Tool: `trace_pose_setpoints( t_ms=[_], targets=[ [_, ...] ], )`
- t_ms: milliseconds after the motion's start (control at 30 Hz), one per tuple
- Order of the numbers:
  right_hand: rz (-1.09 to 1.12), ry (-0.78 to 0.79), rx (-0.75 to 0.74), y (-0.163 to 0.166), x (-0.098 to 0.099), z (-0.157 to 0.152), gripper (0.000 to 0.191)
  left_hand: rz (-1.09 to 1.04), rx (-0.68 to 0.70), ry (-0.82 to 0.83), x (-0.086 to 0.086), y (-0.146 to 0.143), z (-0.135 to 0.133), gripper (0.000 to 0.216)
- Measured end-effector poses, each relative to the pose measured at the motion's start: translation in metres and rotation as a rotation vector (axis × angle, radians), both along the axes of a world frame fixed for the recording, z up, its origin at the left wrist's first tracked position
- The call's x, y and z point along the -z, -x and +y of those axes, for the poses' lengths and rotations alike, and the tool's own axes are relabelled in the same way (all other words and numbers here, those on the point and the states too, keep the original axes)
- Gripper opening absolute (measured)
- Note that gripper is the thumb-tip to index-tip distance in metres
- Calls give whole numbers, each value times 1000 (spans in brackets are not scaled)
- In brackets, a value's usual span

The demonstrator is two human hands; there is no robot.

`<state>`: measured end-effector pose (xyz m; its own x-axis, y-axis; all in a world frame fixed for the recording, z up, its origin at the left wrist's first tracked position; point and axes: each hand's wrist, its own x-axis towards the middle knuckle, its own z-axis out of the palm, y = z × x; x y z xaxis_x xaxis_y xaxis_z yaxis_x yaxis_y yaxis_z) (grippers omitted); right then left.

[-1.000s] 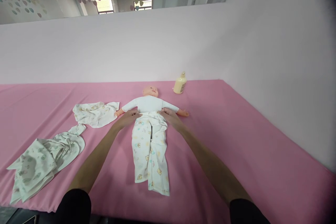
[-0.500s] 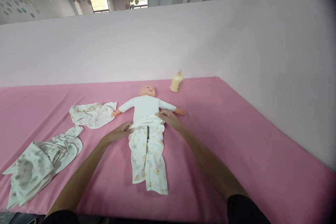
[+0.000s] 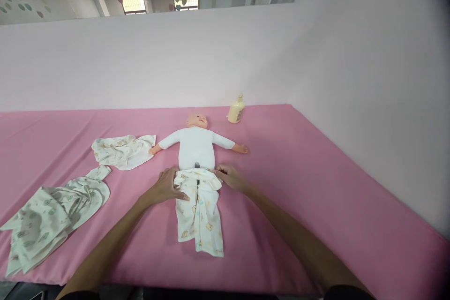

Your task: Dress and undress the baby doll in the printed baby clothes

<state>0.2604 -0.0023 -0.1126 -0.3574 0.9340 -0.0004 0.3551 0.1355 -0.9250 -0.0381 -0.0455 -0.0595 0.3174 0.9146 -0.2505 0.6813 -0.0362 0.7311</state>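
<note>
A baby doll (image 3: 197, 145) with a white cloth body lies on its back, arms spread, head toward the wall. Printed baby pants (image 3: 207, 215) cover its legs, their waistband bunched at the doll's hips. My left hand (image 3: 167, 188) grips the waistband's left side, thumb over the front and fingers behind it. My right hand (image 3: 230, 177) pinches the right side of the waistband. A small dark patch shows on the doll's lower belly just above the pants.
A printed baby garment (image 3: 123, 151) lies beside the doll's hand on the left. Nearer, a green-patterned garment (image 3: 56, 218) lies crumpled. A pale yellow pump bottle (image 3: 236, 109) stands at the back. The pink sheet (image 3: 298, 187) meets white walls (image 3: 158, 61) behind and right.
Both hands have pulled the waistband down from the doll's belly to its hips, baring the lower belly and the dark patch. The pants bunch more at the top.
</note>
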Motion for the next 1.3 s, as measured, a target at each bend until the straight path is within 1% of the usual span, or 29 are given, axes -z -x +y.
trace_pose_setpoints(
  t_ms=[100,167,267,333,367,433,500,567,633,700,833,967,1133,1200,1300],
  targets=[
    [39,48,-23,0,-2,-22,48,56,18,-46,0,1,0,87],
    [42,71,-36,-2,-5,-30,44,75,27,-48,-1,2,-2,81],
    [39,100,-60,-8,-10,-32,36,55,9,-32,-3,3,-12,76],
    [59,130,-107,-11,-11,-30,28,32,3,-36,-3,5,-23,78],
    [74,141,-135,-13,-11,-30,25,26,2,-39,-2,6,-30,83],
    [79,122,-167,-14,-10,-29,25,34,-1,-49,1,8,-44,102],
    [26,54,-154,-13,-8,-29,27,62,9,-82,6,10,-57,124],
    [-50,-13,-117,-10,-6,-29,27,91,64,-143,13,10,-67,140],
    [-107,-50,-87,-6,-6,-29,25,122,133,-205,20,9,-73,148],
    [-136,-68,-70,-4,-5,-29,24,159,173,-248,26,7,-76,151],
    [-147,-75,-77,-2,-4,-27,24,174,158,-290,28,1,-79,145],
    [-127,-59,-84,0,-5,-31,23,149,110,-307,23,-3,-80,128],
    [-75,10,-102,0,-8,-42,18,61,55,-246,19,-2,-82,118],
    [-43,54,-115,0,-8,-47,18,27,37,-227,19,-1,-82,114],
    [4,74,-133,-2,-8,-53,16,4,36,-218,21,0,-82,107]
  ],
)
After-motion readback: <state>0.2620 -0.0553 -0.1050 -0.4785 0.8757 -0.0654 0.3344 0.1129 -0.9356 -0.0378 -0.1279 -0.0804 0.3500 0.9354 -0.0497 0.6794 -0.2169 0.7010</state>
